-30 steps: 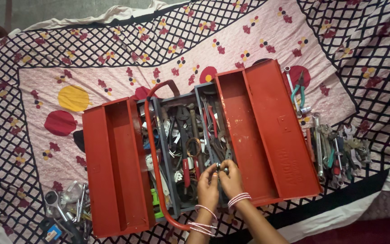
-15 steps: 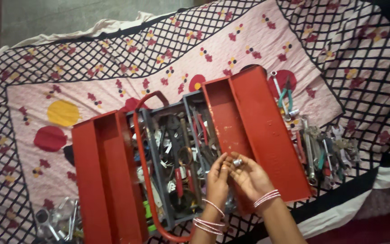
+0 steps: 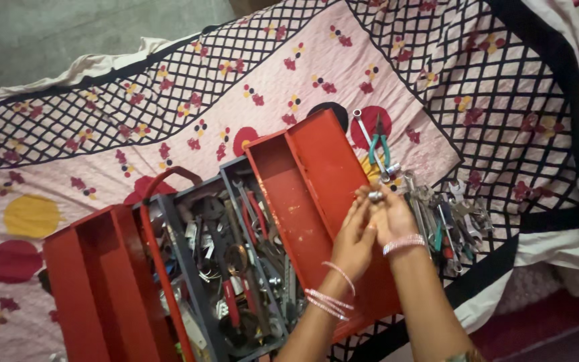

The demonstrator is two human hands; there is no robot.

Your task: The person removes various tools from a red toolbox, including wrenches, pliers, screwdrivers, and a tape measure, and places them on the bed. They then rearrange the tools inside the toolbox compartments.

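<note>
A second ago both my hands were down in the grey middle tray (image 3: 236, 268) of the open red toolbox (image 3: 316, 181), picking at a small metal socket (image 3: 374, 196). Now my left hand (image 3: 354, 241) and right hand (image 3: 391, 218) have lifted out and travelled right, past the toolbox's right wing, and they are near the spanners (image 3: 450, 221) laid on the bedspread (image 3: 169, 100). My fingers (image 3: 378, 201) pinch the socket up between them. My head has turned right too, so the toolbox sits lower left in view.

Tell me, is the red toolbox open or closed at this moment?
Open. Both red trays of the toolbox are swung outward, and the tools in the grey middle compartment lie exposed.
</note>
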